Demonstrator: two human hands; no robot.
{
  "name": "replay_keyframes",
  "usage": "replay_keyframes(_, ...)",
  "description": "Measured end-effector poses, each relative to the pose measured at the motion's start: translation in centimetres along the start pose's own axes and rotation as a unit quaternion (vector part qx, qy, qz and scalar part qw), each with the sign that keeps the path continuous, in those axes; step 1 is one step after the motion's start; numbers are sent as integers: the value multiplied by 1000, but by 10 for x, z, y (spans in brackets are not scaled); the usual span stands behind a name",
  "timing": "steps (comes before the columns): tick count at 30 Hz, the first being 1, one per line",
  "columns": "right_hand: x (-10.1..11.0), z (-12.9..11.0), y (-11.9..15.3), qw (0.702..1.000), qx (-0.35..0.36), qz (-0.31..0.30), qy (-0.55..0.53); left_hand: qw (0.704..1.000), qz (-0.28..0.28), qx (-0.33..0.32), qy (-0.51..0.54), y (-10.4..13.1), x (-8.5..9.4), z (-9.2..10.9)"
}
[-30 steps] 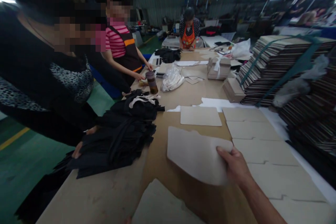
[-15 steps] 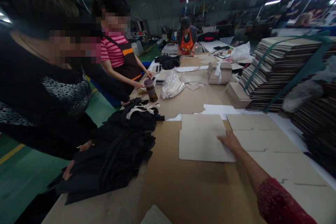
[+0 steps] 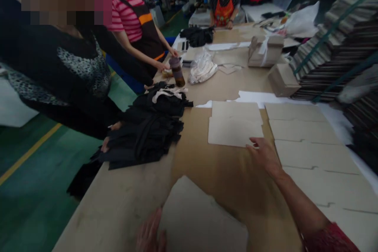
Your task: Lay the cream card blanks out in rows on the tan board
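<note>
My right hand (image 3: 264, 155) is at the near right corner of a grey cardboard sheet (image 3: 233, 128), thumb and forefinger a little apart, with nothing gripped between them. That sheet overlaps another cardboard sheet on the brown tabletop. At the bottom, my left hand (image 3: 150, 232) is closed on the left edge of a tilted cardboard sheet (image 3: 203, 216), which is partly cut off by the frame. To the right, overlapping cardboard sheets (image 3: 307, 149) form a long row beside my right forearm.
Piled black fabric pieces (image 3: 144, 134) lie along the left, under a co-worker's hands (image 3: 110, 136). Beyond are a brown jar (image 3: 176, 71), a plastic bag (image 3: 203, 67) and a tied bundle (image 3: 265, 50). A tall strapped stack of boards (image 3: 333, 43) stands at right.
My right hand has loosened from the laid sheet and drawn toward its near corner. My left hand has come into view with the lower sheet, which shows more now. The view has tilted downward.
</note>
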State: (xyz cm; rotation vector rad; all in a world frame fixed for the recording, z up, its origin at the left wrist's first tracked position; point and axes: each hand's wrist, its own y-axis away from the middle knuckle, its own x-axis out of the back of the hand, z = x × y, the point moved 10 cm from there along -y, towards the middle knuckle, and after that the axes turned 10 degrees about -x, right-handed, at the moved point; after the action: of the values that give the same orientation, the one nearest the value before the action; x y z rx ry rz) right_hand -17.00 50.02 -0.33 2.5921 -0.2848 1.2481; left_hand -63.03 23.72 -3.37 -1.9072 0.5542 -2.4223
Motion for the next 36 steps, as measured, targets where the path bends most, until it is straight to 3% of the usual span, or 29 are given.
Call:
replay_keyframes(3,-36,13,104,991,-2,-124,-44,1000,-28,3,-7,10,-5,4)
replay_keyframes(5,-52,28,170,983,-36,-164,-74,999,-36,10,3,9,-6,7)
replay_keyframes(7,-58,43,221,984,-74,-142,-77,999,-37,11,12,6,-4,9)
replay_keyframes(10,-60,50,267,992,-78,-77,-61,999,-37,5,23,3,-2,13)
replay_keyframes(17,-58,39,299,999,-31,8,-11,999,-31,5,32,4,-2,13)
replay_keyframes(25,-70,52,314,998,-63,-5,-13,998,-38,15,42,5,-5,11)
replay_keyframes(32,-69,28,332,990,99,-45,86,997,-43,25,53,3,-2,16)
replay_keyframes(36,-62,24,334,988,115,-57,88,996,-55,42,64,4,-3,16)
